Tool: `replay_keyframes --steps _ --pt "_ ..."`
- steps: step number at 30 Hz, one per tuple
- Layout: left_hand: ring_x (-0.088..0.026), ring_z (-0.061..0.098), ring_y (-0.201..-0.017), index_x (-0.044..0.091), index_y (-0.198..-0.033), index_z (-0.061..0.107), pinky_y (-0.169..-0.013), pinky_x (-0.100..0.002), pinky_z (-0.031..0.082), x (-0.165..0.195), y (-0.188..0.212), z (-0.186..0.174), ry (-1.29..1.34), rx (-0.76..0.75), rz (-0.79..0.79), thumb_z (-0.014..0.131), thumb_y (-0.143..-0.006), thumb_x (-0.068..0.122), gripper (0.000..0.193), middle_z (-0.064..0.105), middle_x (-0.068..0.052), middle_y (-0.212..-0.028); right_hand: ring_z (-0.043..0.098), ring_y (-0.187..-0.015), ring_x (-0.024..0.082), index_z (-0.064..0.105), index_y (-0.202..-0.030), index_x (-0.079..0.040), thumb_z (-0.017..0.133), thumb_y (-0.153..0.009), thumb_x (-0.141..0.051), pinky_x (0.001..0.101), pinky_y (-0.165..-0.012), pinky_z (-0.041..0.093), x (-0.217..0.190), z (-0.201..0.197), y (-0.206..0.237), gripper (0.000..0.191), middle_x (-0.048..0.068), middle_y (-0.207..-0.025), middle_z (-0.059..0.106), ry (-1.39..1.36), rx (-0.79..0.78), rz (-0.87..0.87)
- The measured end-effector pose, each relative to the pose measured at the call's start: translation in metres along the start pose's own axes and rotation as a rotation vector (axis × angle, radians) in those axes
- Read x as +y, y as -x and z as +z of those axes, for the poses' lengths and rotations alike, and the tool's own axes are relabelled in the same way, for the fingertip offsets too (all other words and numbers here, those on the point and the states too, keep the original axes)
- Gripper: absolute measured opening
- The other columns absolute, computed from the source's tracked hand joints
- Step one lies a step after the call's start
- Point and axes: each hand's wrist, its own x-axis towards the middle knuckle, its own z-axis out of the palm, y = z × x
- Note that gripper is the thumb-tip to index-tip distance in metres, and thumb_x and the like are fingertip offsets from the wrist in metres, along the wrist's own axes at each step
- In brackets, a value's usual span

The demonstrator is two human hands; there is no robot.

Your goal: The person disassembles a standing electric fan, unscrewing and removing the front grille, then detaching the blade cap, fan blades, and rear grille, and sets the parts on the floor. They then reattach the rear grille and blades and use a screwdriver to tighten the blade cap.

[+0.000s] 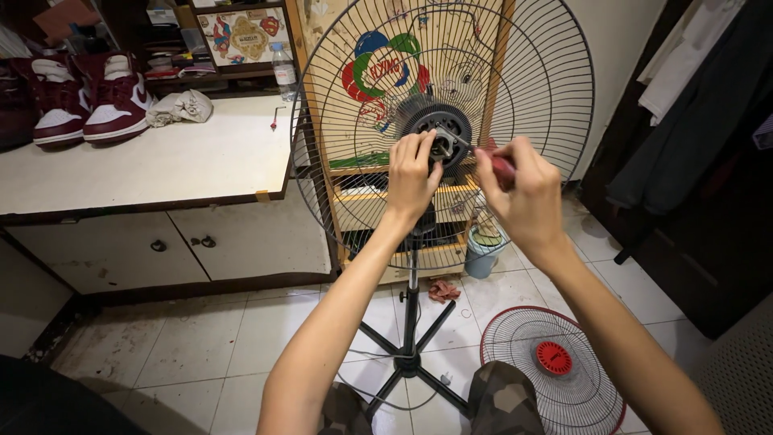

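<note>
The fan's motor hub [441, 137] sits just above the centre of the frame, black and round, behind the wire rear guard [547, 89] of a standing fan. My left hand [412, 173] is curled around the hub's left side, fingers closed against it. My right hand [523, 189] is closed tight around a red-handled screwdriver [501, 167], its thin shaft pointing left into the hub. Below the hub, the fan pole [411, 298] runs down to a black cross-shaped base [409, 362] on the tiled floor [201, 338]. At lower right of the frame a red-rimmed front guard [555, 379] lies flat on the floor, well apart from the hub. A small blue bucket [483, 256] stands behind the fan. At upper left, a white surface [161, 161] with cabinet doors carries dark red and white sneakers [88, 97] and a crumpled cloth [180, 106]
</note>
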Motion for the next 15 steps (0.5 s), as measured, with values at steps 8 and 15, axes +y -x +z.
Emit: replay_keyframes --steps 8,15 --pt "-0.034 0.058 -0.118 -0.004 -0.132 0.060 -0.106 -0.045 0.046 -0.003 -0.004 0.001 0.039 0.000 0.000 0.080 -0.077 0.004 0.059 0.062 -0.017 -0.120 0.062 -0.091 0.033 0.058 -0.104 0.005 0.075 -0.094 -0.007 0.0438 -0.081 0.051 -0.010 -0.013 -0.013 0.023 0.017 -0.094 0.061 0.070 -0.240 -0.103" --pt "-0.034 0.058 -0.116 -0.005 -0.131 0.061 -0.105 -0.044 0.047 -0.002 -0.004 0.000 0.051 -0.013 -0.014 0.079 -0.077 0.003 0.057 0.061 -0.017 -0.117 0.060 -0.091 0.034 0.059 -0.098 0.004 0.070 -0.080 0.001 0.0411 -0.083 0.053 -0.005 -0.034 -0.031 0.022 0.014 -0.098 0.057 0.269 -0.463 -0.370"
